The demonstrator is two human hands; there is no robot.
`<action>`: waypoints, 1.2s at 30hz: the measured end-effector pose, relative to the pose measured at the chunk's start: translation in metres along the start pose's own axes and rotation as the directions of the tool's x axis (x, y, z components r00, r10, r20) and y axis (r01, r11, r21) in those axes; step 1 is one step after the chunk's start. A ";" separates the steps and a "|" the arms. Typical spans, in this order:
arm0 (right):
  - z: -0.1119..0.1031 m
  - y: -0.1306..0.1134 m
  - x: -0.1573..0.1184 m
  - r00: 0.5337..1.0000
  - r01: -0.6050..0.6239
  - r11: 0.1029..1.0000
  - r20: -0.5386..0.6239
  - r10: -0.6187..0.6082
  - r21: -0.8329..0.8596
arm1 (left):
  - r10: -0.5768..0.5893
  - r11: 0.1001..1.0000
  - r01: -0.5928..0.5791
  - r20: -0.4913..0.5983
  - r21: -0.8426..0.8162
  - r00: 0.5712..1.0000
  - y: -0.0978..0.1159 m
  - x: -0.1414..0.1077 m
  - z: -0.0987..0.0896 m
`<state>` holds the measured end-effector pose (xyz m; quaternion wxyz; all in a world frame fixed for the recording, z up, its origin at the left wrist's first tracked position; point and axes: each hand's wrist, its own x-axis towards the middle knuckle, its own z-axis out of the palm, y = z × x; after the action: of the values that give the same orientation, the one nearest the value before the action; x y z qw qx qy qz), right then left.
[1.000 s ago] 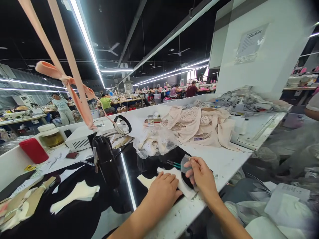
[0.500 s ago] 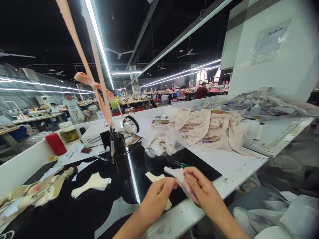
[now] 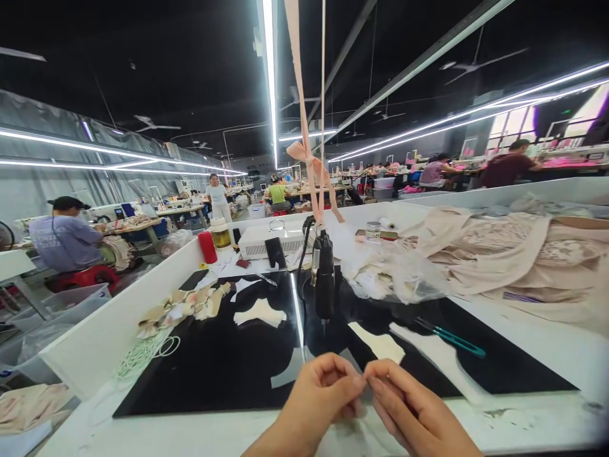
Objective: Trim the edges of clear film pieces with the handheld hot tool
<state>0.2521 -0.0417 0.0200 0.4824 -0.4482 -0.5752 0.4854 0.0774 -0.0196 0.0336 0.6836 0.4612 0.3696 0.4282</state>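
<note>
My left hand (image 3: 328, 397) and my right hand (image 3: 404, 403) meet above the near edge of the black mat (image 3: 228, 374), thumbs and fingertips pinched together. Anything between them is too small or hidden to make out. Just behind the fingers lie a cream fabric piece (image 3: 378, 343) and a longer white piece (image 3: 435, 355). A translucent grey piece (image 3: 288, 371) rests left of my left hand, partly covered by it. Teal tweezers (image 3: 457, 339) lie on the mat at right. A black tool (image 3: 323, 276) hangs upright from peach ribbons (image 3: 304, 114) beyond my hands.
Another cream piece (image 3: 260, 313) and a pile of beige scraps (image 3: 190, 304) lie left, near pale green cord (image 3: 143, 355). A plastic bag of pieces (image 3: 385, 273) and heaped beige fabric (image 3: 495, 254) stand right. A white vented box (image 3: 259, 242) is behind. Several people work farther off.
The white piece that was between my hands now lies on the mat at right. My hands have come together at the fingertips. The view has swung left.
</note>
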 end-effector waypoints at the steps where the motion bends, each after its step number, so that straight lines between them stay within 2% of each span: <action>1: 0.003 -0.003 -0.001 1.000 -0.009 1.000 0.019 0.009 0.013 | -0.001 1.000 0.001 -0.007 -0.024 1.000 0.000 -0.005 -0.004; 9: 0.011 0.000 -0.008 0.972 -0.183 0.974 0.174 0.159 0.133 | 0.032 0.996 -0.039 -0.076 -0.085 0.997 0.013 -0.035 -0.022; 12: 0.011 -0.001 -0.009 0.965 -0.188 0.976 0.203 0.163 0.108 | 0.044 0.996 -0.053 -0.115 -0.074 0.992 0.019 -0.044 -0.028; 16: 0.013 -0.009 -0.006 0.949 -0.238 0.971 0.214 0.233 -0.002 | 0.040 0.996 -0.051 -0.157 -0.066 0.987 0.024 -0.053 -0.036; 22: 0.021 -0.019 0.003 0.937 -0.283 0.958 0.201 0.285 -0.036 | 0.030 0.995 -0.052 -0.231 -0.087 0.972 0.021 -0.063 -0.052; 30: 0.038 -0.016 0.007 0.927 -0.314 0.949 0.211 0.309 -0.009 | 0.039 0.991 -0.075 -0.300 -0.108 0.953 0.012 -0.075 -0.076; 36: 0.043 -0.010 0.007 0.922 -0.350 0.933 0.202 0.329 0.078 | 0.008 0.987 -0.063 -0.346 -0.149 0.938 0.011 -0.080 -0.082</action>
<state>0.2084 -0.0416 0.0277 0.3595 -0.4659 -0.5029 0.6330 -0.0278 -0.0655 0.0284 0.6349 0.3305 0.4399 0.5424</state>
